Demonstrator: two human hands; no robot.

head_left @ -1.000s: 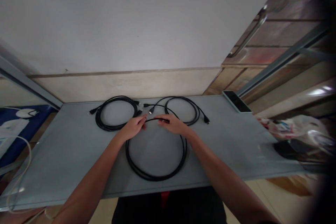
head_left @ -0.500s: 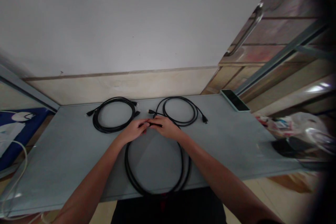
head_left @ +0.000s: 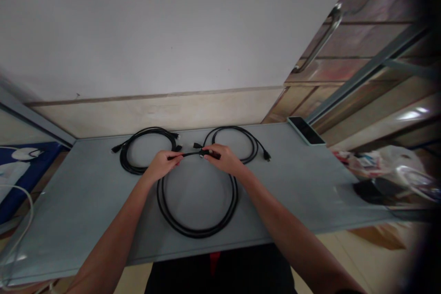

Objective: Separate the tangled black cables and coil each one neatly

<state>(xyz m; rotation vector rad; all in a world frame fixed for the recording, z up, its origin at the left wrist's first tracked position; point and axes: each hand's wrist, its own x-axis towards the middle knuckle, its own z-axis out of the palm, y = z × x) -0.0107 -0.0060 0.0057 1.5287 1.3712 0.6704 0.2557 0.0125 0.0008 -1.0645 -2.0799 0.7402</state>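
A thick black cable (head_left: 196, 233) lies in a loose loop on the grey table (head_left: 292, 193), in front of me. My left hand (head_left: 164, 163) pinches this cable at the loop's upper left. Closed around its upper right is my right hand (head_left: 221, 158), with a black connector showing at the fingertips. A short stretch of cable runs between the two hands. Behind my left hand rests a coiled black cable (head_left: 126, 158) with its connector ends out. Another coiled black cable (head_left: 255, 147) lies behind my right hand, which hides part of it.
A phone (head_left: 306, 130) lies at the table's back right corner. Plastic bags (head_left: 389, 161) and a dark object stand by the right end. A white cord (head_left: 29, 220) hangs over the left end. The wall (head_left: 165, 55) rises behind the table.
My hands have moved apart, the left going left and the right going slightly right, so cable now shows between them. The loop has shifted up, away from the table's front edge.
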